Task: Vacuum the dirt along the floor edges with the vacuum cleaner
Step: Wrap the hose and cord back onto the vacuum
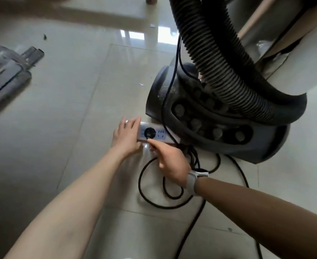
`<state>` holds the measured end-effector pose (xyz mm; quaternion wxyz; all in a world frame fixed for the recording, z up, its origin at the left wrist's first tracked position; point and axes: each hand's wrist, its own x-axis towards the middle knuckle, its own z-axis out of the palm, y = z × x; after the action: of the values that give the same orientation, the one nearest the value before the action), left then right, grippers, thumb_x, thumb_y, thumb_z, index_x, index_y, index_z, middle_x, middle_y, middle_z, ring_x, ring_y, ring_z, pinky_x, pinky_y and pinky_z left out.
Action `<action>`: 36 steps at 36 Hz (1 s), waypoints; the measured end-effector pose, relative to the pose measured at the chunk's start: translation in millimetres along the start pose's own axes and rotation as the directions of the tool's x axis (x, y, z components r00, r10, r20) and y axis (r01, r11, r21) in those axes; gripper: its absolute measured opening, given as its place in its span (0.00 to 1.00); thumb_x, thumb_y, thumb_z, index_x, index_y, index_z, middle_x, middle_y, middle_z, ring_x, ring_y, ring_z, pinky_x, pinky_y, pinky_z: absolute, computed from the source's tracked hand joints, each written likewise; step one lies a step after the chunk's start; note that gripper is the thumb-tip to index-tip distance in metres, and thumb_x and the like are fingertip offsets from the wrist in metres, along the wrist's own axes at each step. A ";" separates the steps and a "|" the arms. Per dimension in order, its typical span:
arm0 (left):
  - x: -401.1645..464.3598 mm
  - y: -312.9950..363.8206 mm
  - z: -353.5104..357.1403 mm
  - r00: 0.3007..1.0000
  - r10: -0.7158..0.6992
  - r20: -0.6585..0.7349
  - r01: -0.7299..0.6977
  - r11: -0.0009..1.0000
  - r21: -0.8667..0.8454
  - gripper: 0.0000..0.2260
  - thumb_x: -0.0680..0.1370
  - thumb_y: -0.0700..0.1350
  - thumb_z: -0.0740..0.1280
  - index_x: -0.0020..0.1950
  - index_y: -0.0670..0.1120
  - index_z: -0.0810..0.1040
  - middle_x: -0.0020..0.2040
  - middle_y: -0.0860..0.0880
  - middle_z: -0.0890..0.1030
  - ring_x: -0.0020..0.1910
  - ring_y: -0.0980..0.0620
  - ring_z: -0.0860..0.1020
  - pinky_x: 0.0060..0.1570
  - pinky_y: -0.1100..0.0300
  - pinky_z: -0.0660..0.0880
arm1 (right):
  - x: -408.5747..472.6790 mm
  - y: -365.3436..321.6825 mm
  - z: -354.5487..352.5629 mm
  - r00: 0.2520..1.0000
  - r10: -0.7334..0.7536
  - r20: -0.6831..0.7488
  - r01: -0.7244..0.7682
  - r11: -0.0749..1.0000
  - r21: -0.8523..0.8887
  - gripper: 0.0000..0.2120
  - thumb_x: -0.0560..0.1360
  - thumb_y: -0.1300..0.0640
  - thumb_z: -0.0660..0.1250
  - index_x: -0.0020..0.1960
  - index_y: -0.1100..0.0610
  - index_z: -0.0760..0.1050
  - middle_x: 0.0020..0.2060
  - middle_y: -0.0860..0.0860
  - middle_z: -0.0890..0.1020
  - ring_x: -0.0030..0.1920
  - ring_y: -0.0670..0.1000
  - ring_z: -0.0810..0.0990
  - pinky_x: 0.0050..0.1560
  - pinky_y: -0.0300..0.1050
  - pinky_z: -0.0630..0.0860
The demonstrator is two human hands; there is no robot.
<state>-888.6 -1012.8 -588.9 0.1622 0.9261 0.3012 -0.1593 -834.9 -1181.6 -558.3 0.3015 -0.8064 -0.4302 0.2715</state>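
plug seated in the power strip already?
Yes, the black plug sits in the white power strip, the left hand resting on the strip's end and the right hand at the plug's cord.

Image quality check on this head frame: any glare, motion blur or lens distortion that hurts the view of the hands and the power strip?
Head view: window glare on the glossy floor and a small bright spot by the right hand; the dark bundle at left and the upper edge are smeared; wide-angle stretch on the forearms; left hand, power strip and plug are fairly sharp.

Glossy tiled floor (51,128); ribbed plastic hose (219,58)
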 end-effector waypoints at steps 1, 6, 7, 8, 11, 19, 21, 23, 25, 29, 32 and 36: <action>-5.4 -2.9 4.2 0.999 0.018 -0.046 -0.017 1.000 0.023 0.36 0.76 0.49 0.68 0.78 0.50 0.53 0.75 0.48 0.59 0.75 0.45 0.55 0.70 0.50 0.57 | -7.8 -0.8 0.8 0.999 0.005 0.054 -0.007 1.000 0.022 0.28 0.74 0.70 0.61 0.73 0.55 0.67 0.63 0.53 0.78 0.63 0.52 0.77 0.63 0.48 0.73; -46.3 -22.8 28.2 0.965 0.185 -0.184 -0.178 0.983 0.055 0.28 0.69 0.50 0.76 0.66 0.45 0.76 0.57 0.42 0.78 0.55 0.41 0.76 0.58 0.47 0.69 | -35.2 -2.2 -8.8 0.987 0.001 0.161 -0.003 1.000 0.016 0.19 0.77 0.60 0.59 0.67 0.54 0.72 0.56 0.51 0.82 0.56 0.53 0.80 0.56 0.50 0.75; -53.8 -26.9 35.3 0.947 0.217 -0.237 -0.205 0.976 0.073 0.26 0.66 0.51 0.77 0.62 0.44 0.78 0.51 0.42 0.80 0.48 0.41 0.79 0.53 0.47 0.72 | -37.9 -4.0 -11.2 0.987 0.008 0.161 -0.004 1.000 -0.023 0.16 0.78 0.58 0.59 0.65 0.54 0.73 0.53 0.51 0.83 0.53 0.54 0.81 0.51 0.50 0.75; -61.7 -29.3 41.7 0.934 0.236 -0.269 -0.221 0.971 0.086 0.24 0.67 0.54 0.75 0.60 0.45 0.79 0.46 0.43 0.80 0.43 0.42 0.79 0.50 0.49 0.74 | -39.1 -6.5 -13.1 0.988 0.006 0.155 0.006 0.997 -0.078 0.14 0.79 0.56 0.59 0.63 0.53 0.73 0.49 0.52 0.83 0.50 0.55 0.81 0.46 0.49 0.74; -81.5 -28.5 54.9 0.929 0.244 -0.280 -0.235 0.970 0.064 0.25 0.66 0.57 0.69 0.61 0.49 0.74 0.40 0.48 0.78 0.37 0.45 0.77 0.46 0.55 0.67 | -32.5 -14.9 -13.5 0.989 -0.018 0.150 0.062 0.954 -0.293 0.08 0.80 0.54 0.57 0.57 0.54 0.70 0.45 0.52 0.82 0.44 0.57 0.80 0.37 0.49 0.67; -97.8 -13.7 61.3 0.983 0.068 -0.170 -0.080 0.994 -0.069 0.28 0.70 0.53 0.74 0.68 0.47 0.74 0.59 0.48 0.80 0.55 0.43 0.77 0.54 0.51 0.70 | -5.0 -24.5 0.0 0.973 0.097 0.207 0.028 0.848 -0.529 0.08 0.83 0.51 0.54 0.52 0.56 0.63 0.49 0.57 0.81 0.49 0.62 0.80 0.36 0.48 0.61; -98.4 -11.9 59.4 0.988 0.019 -0.156 -0.031 0.997 -0.074 0.28 0.74 0.56 0.69 0.72 0.51 0.69 0.66 0.53 0.75 0.63 0.48 0.72 0.59 0.54 0.64 | -3.7 -24.6 -2.4 0.965 0.136 0.225 0.005 0.844 -0.536 0.14 0.83 0.48 0.52 0.55 0.58 0.68 0.52 0.58 0.81 0.52 0.62 0.79 0.38 0.48 0.62; -99.5 -8.8 57.6 0.989 -0.008 -0.148 -0.004 0.997 -0.078 0.28 0.76 0.57 0.67 0.74 0.53 0.65 0.69 0.55 0.72 0.66 0.50 0.69 0.60 0.56 0.62 | -3.9 -27.2 -5.9 0.958 0.137 0.252 0.024 0.838 -0.546 0.15 0.83 0.48 0.52 0.57 0.57 0.71 0.53 0.58 0.81 0.54 0.61 0.78 0.40 0.47 0.62; -99.8 -6.0 56.1 0.991 -0.028 -0.129 0.018 0.997 -0.079 0.28 0.76 0.57 0.66 0.75 0.54 0.64 0.69 0.55 0.71 0.66 0.50 0.69 0.59 0.56 0.62 | -6.2 -31.3 -9.9 0.953 0.136 0.269 0.036 0.834 -0.550 0.14 0.83 0.50 0.54 0.56 0.57 0.74 0.53 0.57 0.81 0.54 0.60 0.78 0.40 0.46 0.63; -102.9 -1.4 53.9 0.991 -0.050 -0.127 0.043 0.998 -0.050 0.27 0.76 0.57 0.66 0.75 0.56 0.64 0.68 0.55 0.72 0.65 0.51 0.69 0.57 0.56 0.61 | -15.4 -35.8 -17.4 0.956 0.135 0.262 0.036 0.828 -0.559 0.13 0.82 0.52 0.54 0.55 0.57 0.75 0.51 0.56 0.81 0.51 0.58 0.79 0.37 0.44 0.62; -98.7 -2.6 50.4 0.995 -0.041 -0.091 0.039 0.999 -0.019 0.25 0.77 0.58 0.65 0.73 0.58 0.66 0.68 0.57 0.71 0.66 0.52 0.68 0.57 0.55 0.61 | -15.1 -45.9 -31.1 0.986 0.046 0.158 0.049 0.836 -0.547 0.13 0.82 0.51 0.55 0.53 0.57 0.75 0.43 0.54 0.80 0.46 0.58 0.79 0.31 0.45 0.60; -92.7 -4.1 42.0 0.999 -0.050 0.008 0.050 0.997 -0.051 0.25 0.75 0.59 0.66 0.72 0.58 0.66 0.69 0.56 0.71 0.67 0.51 0.67 0.61 0.55 0.60 | -8.5 -46.3 -60.4 0.994 0.060 0.087 -0.044 0.984 -0.175 0.16 0.82 0.52 0.57 0.51 0.59 0.79 0.45 0.54 0.83 0.43 0.54 0.79 0.43 0.49 0.73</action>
<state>-970.6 -1073.2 -591.1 0.1830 0.9132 0.3276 -0.1586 -821.5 -1183.5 -483.0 0.2029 -0.8272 -0.4443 0.2778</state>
